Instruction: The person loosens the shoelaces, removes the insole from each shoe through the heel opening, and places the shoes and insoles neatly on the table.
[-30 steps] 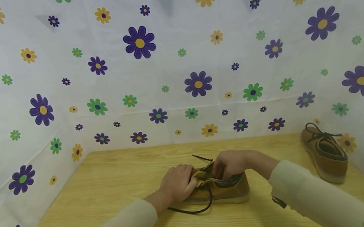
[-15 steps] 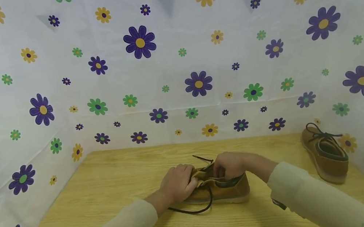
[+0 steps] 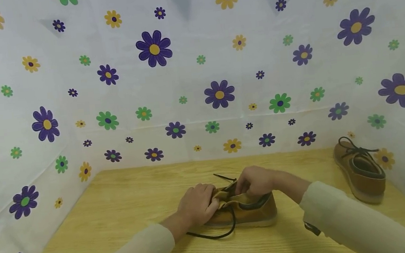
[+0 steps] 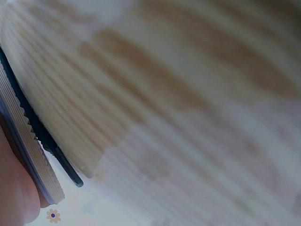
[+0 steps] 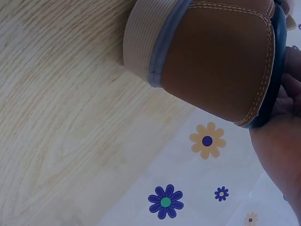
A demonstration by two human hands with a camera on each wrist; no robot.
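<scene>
A brown leather shoe (image 3: 260, 214) lies sole down on the table, toe to the left, its black lace (image 3: 217, 237) loose on the near side. My left hand (image 3: 197, 204) grips its front part from above, thumb by the tongue. The right hand (image 3: 255, 181) reaches into the opening with bent fingers; their tips are hidden, and I cannot tell what they hold. A tan strip (image 3: 247, 198) shows below that hand inside the shoe. In the right wrist view the heel (image 5: 216, 61) is near, with the hand at the dark padded collar (image 5: 275, 70).
A second brown shoe (image 3: 362, 172) with a tied black lace stands at the right on the wood-grain table (image 3: 129, 198). A white flower-printed cloth (image 3: 183, 83) rises behind the table and along both sides.
My right hand has risen slightly in the shoe opening, and more of the tan strip shows beneath it. The left hand and both shoes keep their places.
</scene>
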